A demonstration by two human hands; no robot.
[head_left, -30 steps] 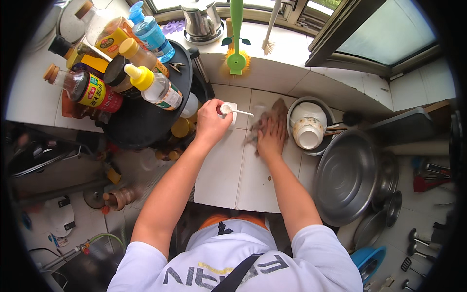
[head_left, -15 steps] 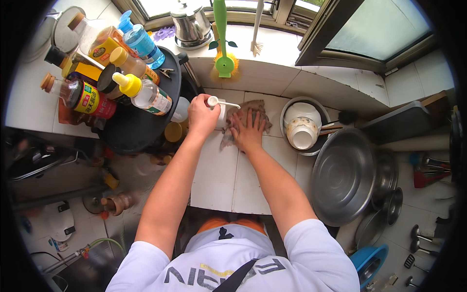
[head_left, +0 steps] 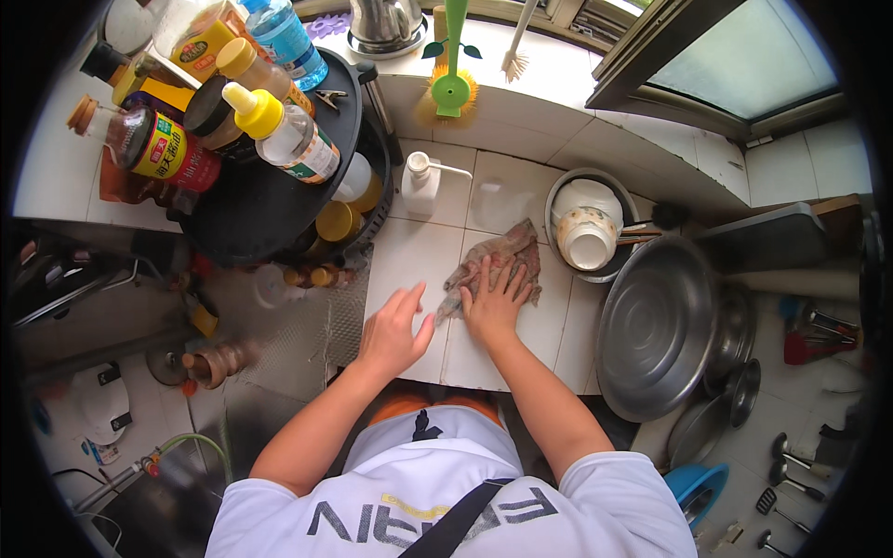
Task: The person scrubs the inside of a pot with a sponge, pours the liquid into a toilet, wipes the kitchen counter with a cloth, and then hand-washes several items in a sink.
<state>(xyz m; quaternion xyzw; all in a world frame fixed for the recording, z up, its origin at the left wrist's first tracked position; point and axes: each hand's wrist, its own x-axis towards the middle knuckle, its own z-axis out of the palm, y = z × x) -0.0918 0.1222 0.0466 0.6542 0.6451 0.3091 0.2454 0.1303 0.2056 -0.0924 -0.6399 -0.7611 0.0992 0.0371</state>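
My left hand is over the white tiled counter, left of a crumpled greyish-brown cloth, with fingers loosely bent and apart, holding nothing. My right hand lies on that cloth, fingers spread and pressing it flat against the tiles. Behind them stands a white container with a long thin piece sticking out to the right from its top.
A black two-tier rack crowded with bottles and jars is at left. At right are a metal bowl holding dishes and large grey basins. Green and white brushes hang by the open window.
My left hand has let go of the white container and pulled back toward me. My right hand and the cloth have shifted toward the counter's front edge, nearer me.
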